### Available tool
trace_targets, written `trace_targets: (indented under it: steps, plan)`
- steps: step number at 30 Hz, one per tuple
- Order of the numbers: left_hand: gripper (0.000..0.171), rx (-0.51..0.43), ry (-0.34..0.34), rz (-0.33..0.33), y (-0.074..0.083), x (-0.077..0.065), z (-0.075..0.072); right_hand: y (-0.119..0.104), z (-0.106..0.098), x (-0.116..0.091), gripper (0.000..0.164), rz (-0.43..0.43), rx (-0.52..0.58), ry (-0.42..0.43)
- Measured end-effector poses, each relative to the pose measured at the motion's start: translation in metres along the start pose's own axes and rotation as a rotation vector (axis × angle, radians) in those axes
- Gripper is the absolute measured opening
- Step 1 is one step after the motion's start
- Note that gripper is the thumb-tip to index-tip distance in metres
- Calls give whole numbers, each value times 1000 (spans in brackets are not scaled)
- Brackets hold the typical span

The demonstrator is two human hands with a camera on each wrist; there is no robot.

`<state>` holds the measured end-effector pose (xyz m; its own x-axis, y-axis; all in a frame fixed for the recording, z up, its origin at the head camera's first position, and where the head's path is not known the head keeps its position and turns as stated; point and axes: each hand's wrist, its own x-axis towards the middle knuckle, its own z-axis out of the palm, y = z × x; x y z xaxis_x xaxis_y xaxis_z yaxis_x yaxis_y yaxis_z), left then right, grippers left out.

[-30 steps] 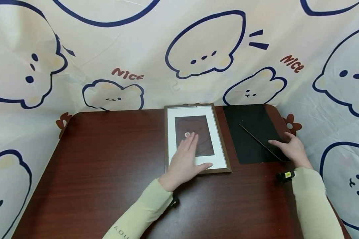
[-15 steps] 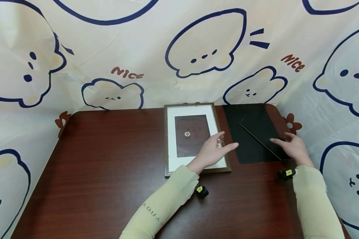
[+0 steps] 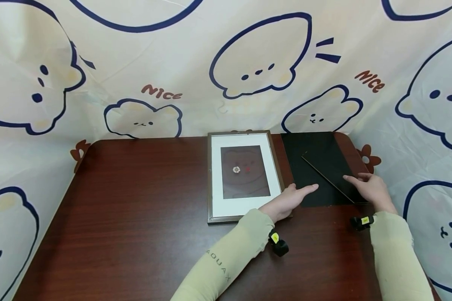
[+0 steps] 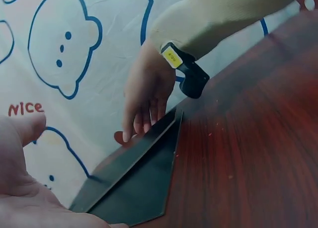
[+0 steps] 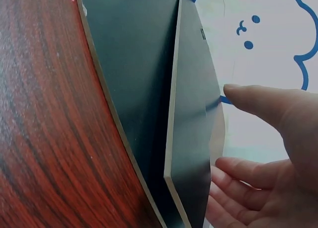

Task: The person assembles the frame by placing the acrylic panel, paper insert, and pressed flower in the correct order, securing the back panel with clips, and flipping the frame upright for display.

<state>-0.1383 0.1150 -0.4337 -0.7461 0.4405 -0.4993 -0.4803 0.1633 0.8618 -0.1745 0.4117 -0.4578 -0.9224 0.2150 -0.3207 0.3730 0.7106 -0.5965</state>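
A picture frame (image 3: 209, 179) with a white mat lies on the table, holding a small white flower (image 3: 236, 169) and a tiny red one (image 3: 247, 169). To its right lies a black backing board (image 3: 306, 144), its stand leg (image 5: 191, 104) tilted up. My left hand (image 3: 282, 205) overlaps the frame's lower right corner in the head view, thumb stretched toward the board. Nothing shows in its palm in the left wrist view. My right hand (image 3: 374, 192) is beside the board's right edge, fingertips right at that edge, thumb spread apart from it.
The dark red wooden table (image 3: 147, 188) stretches to the left and front. A patterned cloth (image 3: 196, 54) hangs along its back and sides. Both sleeved wrists wear small black cameras, such as the left one (image 3: 279, 246).
My left hand has moved right and toward me, from over the frame's picture to its lower right corner, uncovering the flowers. My right hand has barely shifted.
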Motion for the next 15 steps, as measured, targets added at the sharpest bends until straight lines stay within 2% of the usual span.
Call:
trace_targets:
  steps: [6, 15]
  plan:
    - [89, -157, -39, -2, -3, 6, 4, 2, -2, -3, 100, 14, -31, 4]
    - [89, -284, -78, 1, -6, 13, 1, 3, -4, 1, 87, 80, -4, -3]
